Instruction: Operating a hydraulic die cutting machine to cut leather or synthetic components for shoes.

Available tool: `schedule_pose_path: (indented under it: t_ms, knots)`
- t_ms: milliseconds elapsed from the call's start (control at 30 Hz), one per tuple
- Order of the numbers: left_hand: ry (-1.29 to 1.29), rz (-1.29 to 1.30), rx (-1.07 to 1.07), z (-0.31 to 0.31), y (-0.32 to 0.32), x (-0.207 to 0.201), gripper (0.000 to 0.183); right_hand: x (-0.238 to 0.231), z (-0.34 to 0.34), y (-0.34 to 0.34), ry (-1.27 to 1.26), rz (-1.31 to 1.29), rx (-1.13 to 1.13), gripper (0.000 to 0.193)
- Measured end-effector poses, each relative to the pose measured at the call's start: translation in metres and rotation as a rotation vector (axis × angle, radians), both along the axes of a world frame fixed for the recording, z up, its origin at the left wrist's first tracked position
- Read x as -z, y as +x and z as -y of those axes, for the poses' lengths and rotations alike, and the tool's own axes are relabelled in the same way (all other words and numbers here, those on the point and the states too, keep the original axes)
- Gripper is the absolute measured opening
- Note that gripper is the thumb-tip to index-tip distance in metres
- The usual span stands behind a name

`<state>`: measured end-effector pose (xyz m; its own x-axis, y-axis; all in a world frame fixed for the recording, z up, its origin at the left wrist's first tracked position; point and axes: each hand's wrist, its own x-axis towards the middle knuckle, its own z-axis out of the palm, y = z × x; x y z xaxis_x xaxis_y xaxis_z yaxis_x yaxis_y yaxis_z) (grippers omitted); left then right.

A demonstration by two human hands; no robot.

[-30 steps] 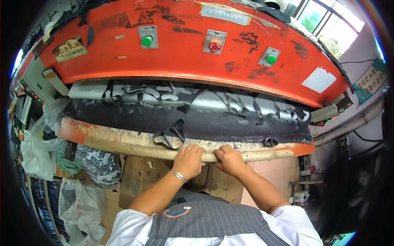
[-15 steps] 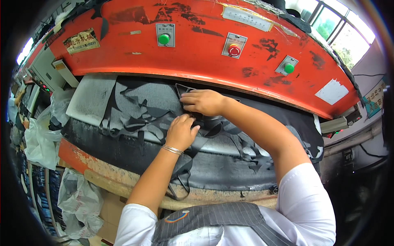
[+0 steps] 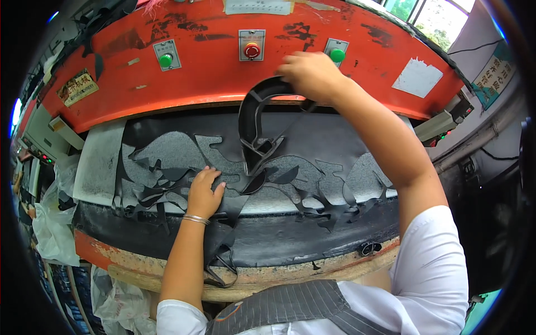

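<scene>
My right hand [image 3: 314, 73] is raised in front of the red press, its fingers closed on the upper end of a cutting die [image 3: 249, 118]. The die is a dark, curved metal band that hangs tilted, its pointed lower end close over the cut material. My left hand [image 3: 205, 192] lies with fingers stretched out on black cut-up scraps [image 3: 229, 205] with curved gaps between them. Behind the die spreads a smooth black sheet [image 3: 335, 134]. Grey board surface [image 3: 173, 146] shows through the cut-outs.
The red press beam [image 3: 201, 72] spans the back, with two green buttons and a red stop button [image 3: 252, 51]. A worn wooden edge [image 3: 139, 279] runs along the front. Plastic bags [image 3: 56, 229] hang at the left. A small dark ring-shaped piece [image 3: 369, 248] lies front right.
My right hand has risen up and to the right, lifting the die off the material. My left hand has shifted left and down over the scraps. The view has turned to the right.
</scene>
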<state>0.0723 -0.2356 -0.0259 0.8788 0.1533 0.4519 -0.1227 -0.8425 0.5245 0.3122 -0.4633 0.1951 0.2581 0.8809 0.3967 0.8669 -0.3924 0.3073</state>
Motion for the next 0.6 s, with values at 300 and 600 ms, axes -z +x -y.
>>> schedule_pose_path:
  t_ms: [300, 600]
  knots:
    - [0.013, -0.078, -0.006, -0.015, 0.061, -0.025, 0.049, 0.158, 0.064, -0.008, 0.387, -0.845, 0.625, 0.024]
    - [0.026, -0.12, 0.041, -0.039, 0.095, -0.011, 0.027, 0.178, 0.037, 0.009, 0.384, -0.817, 0.682, 0.021]
